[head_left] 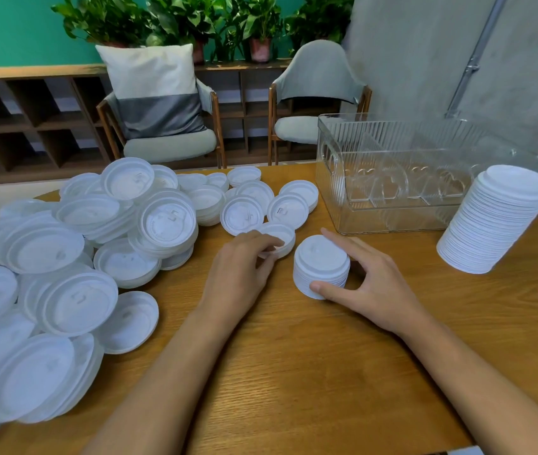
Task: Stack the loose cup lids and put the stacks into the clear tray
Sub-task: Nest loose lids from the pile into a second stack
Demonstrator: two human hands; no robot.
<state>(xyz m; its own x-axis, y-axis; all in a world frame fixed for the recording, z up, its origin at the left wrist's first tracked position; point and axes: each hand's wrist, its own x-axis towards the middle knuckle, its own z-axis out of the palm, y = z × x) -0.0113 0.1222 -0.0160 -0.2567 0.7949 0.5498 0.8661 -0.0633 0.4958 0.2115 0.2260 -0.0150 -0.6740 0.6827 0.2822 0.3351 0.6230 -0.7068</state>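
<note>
The wooden bench [293,372] has bare wood at lower centre. The loose lids [74,244] spill off the left edge. At upper right a tall stack [497,221] hides the clear tray [376,149] end. At centre the left hand [241,267] fingers pinch a single lid [282,236], while the right hand [376,284] fingers clasp a short stack [321,262].

Pretty sure this is a café or lounge seating corner, not a home kitchen.
On the far side, two padded armchairs [169,146], one with a big cushion [156,90], sit in front of a low wooden cubby shelf [31,119] topped with potted plants [195,18], against a teal wall [8,27]. There's bare concrete wall [425,60] on the right, and disposable cup lids [64,257] heaped on the near wooden table [293,372].
</note>
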